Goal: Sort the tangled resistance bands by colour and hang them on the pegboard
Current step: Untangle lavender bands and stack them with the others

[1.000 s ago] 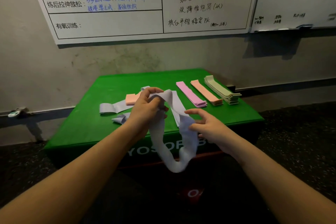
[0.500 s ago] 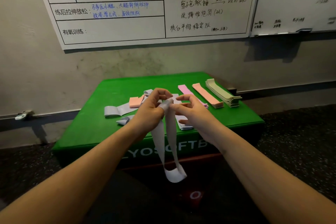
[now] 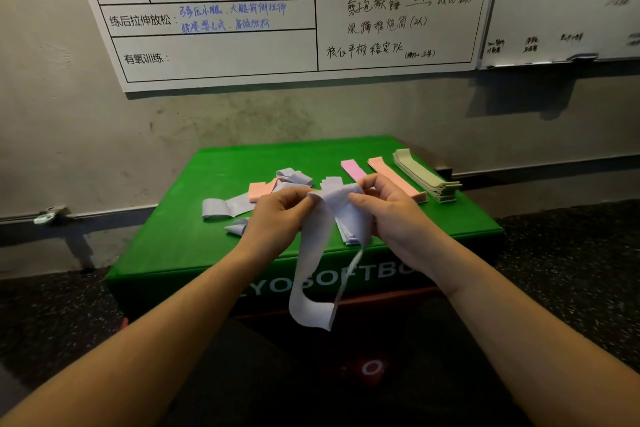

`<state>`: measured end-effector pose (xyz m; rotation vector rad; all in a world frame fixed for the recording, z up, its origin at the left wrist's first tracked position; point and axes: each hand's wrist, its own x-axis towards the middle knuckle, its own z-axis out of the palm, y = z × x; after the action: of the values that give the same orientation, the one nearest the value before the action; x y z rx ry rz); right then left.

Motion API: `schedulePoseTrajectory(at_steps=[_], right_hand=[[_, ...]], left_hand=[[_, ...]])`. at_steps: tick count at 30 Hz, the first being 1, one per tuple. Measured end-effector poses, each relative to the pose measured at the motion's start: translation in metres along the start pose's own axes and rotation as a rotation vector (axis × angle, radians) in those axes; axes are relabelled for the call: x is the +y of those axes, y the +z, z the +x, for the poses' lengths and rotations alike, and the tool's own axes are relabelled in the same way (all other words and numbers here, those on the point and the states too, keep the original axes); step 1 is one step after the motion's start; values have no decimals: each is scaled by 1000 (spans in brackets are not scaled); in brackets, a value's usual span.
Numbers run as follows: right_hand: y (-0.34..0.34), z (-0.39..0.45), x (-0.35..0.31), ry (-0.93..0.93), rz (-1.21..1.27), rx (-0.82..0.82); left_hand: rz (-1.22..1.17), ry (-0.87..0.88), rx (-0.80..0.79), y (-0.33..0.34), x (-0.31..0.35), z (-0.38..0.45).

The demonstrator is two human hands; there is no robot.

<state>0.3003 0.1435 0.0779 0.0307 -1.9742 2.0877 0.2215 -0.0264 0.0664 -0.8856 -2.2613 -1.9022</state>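
Your left hand [image 3: 277,215] and right hand [image 3: 391,210] both pinch the top of one lilac band [image 3: 313,253] between curled fingers; its loop hangs below them, past the table [image 3: 166,246] edge. Just behind your right hand lies what looks like the lilac pile [image 3: 348,236], mostly hidden. If you lay the band down twisted, it may snag the unsorted tangle [image 3: 242,201] beyond your left hand, or slide off.
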Motion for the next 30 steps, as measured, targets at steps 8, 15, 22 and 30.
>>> schedulePoseTrajectory(at_steps=[8, 15, 22, 30], right_hand=[[-2, -12, 12, 93, -223, -2], [-10, -3, 13, -47, -141, 157], [-19, 7, 10, -175, -352, 117], [-20, 40, 3, -157, -144, 169]], left_hand=[[-169, -83, -45, 19, 4, 0], [-99, -20, -92, 29, 2, -1], [-158, -57, -177, 30, 1, 2], [-285, -138, -195, 42, -15, 17]])
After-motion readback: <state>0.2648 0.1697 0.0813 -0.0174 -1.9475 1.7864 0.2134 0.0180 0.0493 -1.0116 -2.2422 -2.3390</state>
